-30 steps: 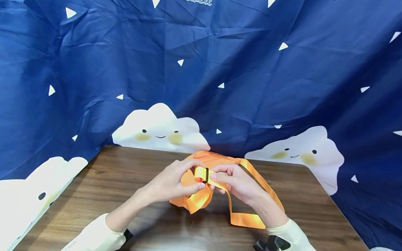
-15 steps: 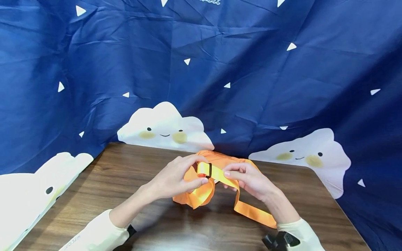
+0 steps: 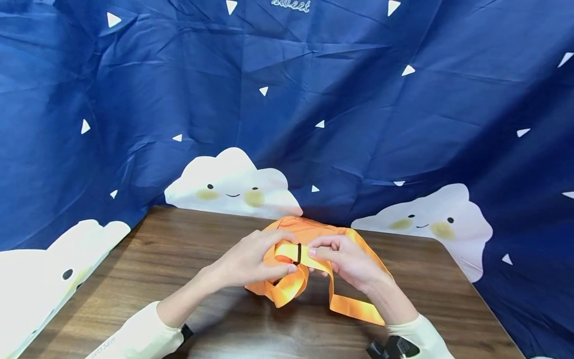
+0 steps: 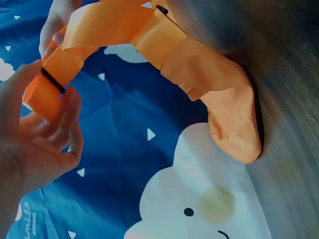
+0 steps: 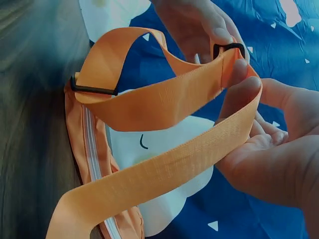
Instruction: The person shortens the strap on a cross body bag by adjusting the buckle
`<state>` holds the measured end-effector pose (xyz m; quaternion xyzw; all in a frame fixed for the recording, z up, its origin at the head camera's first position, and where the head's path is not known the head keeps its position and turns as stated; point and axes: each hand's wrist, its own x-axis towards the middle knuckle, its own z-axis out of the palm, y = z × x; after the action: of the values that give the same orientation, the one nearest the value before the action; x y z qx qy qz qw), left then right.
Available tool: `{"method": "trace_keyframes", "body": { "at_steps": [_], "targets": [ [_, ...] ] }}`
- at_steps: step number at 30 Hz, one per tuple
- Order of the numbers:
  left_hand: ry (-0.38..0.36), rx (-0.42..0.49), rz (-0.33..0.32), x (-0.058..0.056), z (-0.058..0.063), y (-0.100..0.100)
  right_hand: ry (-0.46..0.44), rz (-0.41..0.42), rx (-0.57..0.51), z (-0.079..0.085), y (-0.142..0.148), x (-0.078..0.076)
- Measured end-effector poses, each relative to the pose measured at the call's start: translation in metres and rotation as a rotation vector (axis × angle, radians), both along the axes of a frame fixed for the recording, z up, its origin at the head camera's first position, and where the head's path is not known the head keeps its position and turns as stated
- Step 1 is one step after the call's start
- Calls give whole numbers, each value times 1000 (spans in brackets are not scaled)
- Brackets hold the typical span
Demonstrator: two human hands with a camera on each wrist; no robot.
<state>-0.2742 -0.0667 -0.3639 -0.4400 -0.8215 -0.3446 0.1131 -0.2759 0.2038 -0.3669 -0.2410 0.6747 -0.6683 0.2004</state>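
At left, a person's left hand (image 3: 250,258) is pinching a slim black rectangular buckle (image 3: 299,253) by its ends. Behind it, a soft orange fabric bag (image 3: 309,228) is resting on the brown wood-grain worktop (image 3: 188,239). At right, the right hand (image 3: 351,262) is pinching the flat, bright-orange webbing strap (image 3: 354,307), its thumb now lying closer to the buckle than half a second ago, so work is seemingly centring there.

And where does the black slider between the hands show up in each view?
Head: the black slider, below centre, slightly right.
Left wrist: upper left, at the left hand.
Right wrist: upper right; the other black buckle is at left.
Shared landmark: the orange bag, visible in all three.
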Motion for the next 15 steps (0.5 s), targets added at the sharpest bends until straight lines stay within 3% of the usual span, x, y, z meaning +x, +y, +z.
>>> {"method": "trace_keyframes", "body": {
  "at_steps": [10, 12, 15],
  "targets": [
    [56, 23, -52, 0, -5, 7, -31, -11, 87, 2, -14, 7],
    [49, 29, -45, 0, -5, 7, -29, -15, 106, 2, -17, 9],
    [-24, 60, -19, 1, -5, 6, -34, -49, 83, 3, -19, 11]
  ]
}}
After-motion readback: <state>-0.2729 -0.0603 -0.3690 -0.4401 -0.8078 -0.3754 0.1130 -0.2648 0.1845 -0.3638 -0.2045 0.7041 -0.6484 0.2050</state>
